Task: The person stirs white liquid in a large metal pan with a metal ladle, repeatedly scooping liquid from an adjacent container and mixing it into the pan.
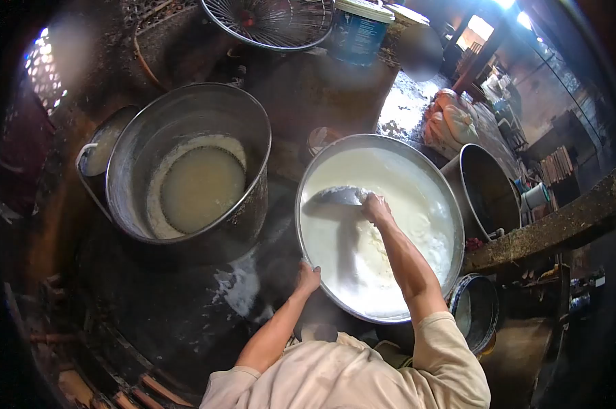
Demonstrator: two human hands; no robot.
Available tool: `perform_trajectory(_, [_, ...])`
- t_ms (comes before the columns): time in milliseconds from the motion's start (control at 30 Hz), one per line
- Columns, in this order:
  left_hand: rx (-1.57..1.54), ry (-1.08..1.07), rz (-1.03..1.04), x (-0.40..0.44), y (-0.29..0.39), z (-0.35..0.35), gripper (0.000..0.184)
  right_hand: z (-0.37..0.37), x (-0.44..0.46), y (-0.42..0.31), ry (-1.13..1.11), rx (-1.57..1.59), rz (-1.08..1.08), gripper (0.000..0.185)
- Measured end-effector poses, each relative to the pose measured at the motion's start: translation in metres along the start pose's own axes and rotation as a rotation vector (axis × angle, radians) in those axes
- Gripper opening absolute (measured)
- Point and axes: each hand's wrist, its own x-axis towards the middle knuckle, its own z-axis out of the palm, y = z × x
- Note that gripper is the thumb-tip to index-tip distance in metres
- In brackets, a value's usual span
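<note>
A wide metal vat (pixel 460 225) stands in front of me, filled with a creamy white liquid (pixel 417 191) that shows some soft lumps. My right hand (pixel 376 207) is closed around the near end of a broad metal scoop (pixel 342 195). The scoop's curved blade points left, over or partly in the liquid; how deep it dips I cannot tell. At the vat's lower left rim, my left hand (pixel 308 278) grips the edge, its fingers partly hidden.
To the left stands a large metal pot (pixel 267 146) with cloudy yellowish liquid low inside. Behind are a wire basket (pixel 274 24) and a blue bucket (pixel 357 34). On the right are another metal pot (pixel 488 194), a wooden beam (pixel 546 228) and a dark bucket (pixel 477 313).
</note>
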Motion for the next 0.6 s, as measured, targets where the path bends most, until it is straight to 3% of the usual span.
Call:
perform_trajectory(167, [0.05, -0.08, -0.045, -0.002, 0.007, -0.008, 0.064, 0.016, -0.033, 0.027, -0.066, 0.035, 0.075, 0.015])
perform_trajectory(367, [0.052, -0.085, 0.013, 0.004, -0.002, -0.003, 0.068, 0.046, -0.066, 0.099, -0.052, 0.116, 0.123, 0.014])
perform_trajectory(500, [0.021, -0.04, 0.035, 0.001, -0.001, -0.001, 0.07, 0.051, -0.104, 0.141, -0.016, 0.039, 0.095, 0.013])
perform_trajectory(600, [-0.04, 0.039, 0.079, 0.012, -0.018, 0.01, 0.061, 0.051, -0.135, 0.175, 0.038, -0.078, -0.039, 0.021])
